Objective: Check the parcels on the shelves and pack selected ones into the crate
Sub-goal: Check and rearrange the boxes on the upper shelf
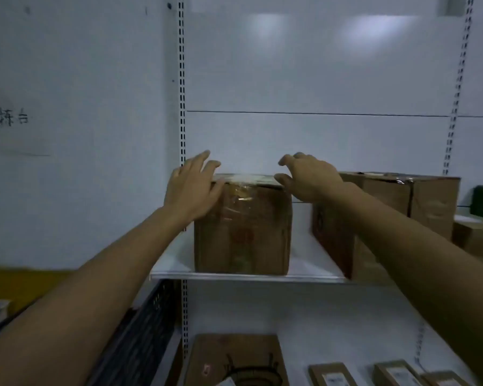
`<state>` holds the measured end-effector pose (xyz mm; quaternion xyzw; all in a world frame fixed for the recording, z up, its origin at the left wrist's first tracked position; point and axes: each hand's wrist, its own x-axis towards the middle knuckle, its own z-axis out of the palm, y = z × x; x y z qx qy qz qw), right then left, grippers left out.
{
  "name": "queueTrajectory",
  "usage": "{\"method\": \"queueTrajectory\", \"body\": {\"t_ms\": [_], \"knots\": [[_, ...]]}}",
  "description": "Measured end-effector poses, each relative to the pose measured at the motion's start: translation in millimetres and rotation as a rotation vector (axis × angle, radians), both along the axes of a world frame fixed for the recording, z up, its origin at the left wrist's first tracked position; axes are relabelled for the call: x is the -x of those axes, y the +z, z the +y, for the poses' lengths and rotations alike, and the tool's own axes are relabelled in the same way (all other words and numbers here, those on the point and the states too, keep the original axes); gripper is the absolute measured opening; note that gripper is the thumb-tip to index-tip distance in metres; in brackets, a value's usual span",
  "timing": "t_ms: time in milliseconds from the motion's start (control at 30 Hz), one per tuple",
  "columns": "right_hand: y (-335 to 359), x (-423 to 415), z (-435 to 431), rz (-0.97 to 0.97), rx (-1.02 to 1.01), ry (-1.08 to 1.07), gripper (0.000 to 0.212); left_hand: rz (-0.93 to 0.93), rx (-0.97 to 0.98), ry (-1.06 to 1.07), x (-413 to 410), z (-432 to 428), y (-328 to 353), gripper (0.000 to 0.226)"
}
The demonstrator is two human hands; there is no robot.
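A brown cardboard parcel (243,229), taped over its top, stands at the left end of a white shelf (248,275) at chest height. My left hand (191,186) lies with spread fingers at the parcel's upper left corner, thumb against its front face. Over the upper right corner, my right hand (308,176) has loosely bent fingers and the thumb near the top edge. Neither hand has its fingers wrapped around the parcel. No crate can be clearly made out.
A larger cardboard box (396,215) stands to the right on the same shelf, with smaller boxes (477,238) beyond it. The lower shelf holds a flat printed carton (234,360) and several small packets (393,373). A dark slatted panel (140,338) runs at lower left.
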<state>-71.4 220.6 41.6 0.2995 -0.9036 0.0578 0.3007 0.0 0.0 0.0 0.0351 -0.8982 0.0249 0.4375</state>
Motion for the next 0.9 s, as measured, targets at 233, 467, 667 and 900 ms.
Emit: {"method": "queueTrajectory", "body": {"t_ms": [233, 467, 667, 900], "knots": [[22.4, 119.3, -44.5, -0.249, 0.133, 0.125, 0.043, -0.45, -0.488, 0.104, 91.2, -34.9, 42.0, 0.071], [5.8, 180.1, -91.7, -0.573, 0.128, 0.139, 0.056, -0.767, -0.867, 0.124, 123.8, -59.4, 47.1, 0.077], [1.4, 185.1, -93.2, -0.679, 0.246, 0.096, 0.059, -0.734, -0.851, 0.116, 124.5, -60.9, 45.2, 0.063], [3.0, 148.0, -78.0, -0.7, 0.425, -0.01, 0.077, -0.577, -0.808, 0.043, 100.2, -47.3, 39.1, 0.063]]}}
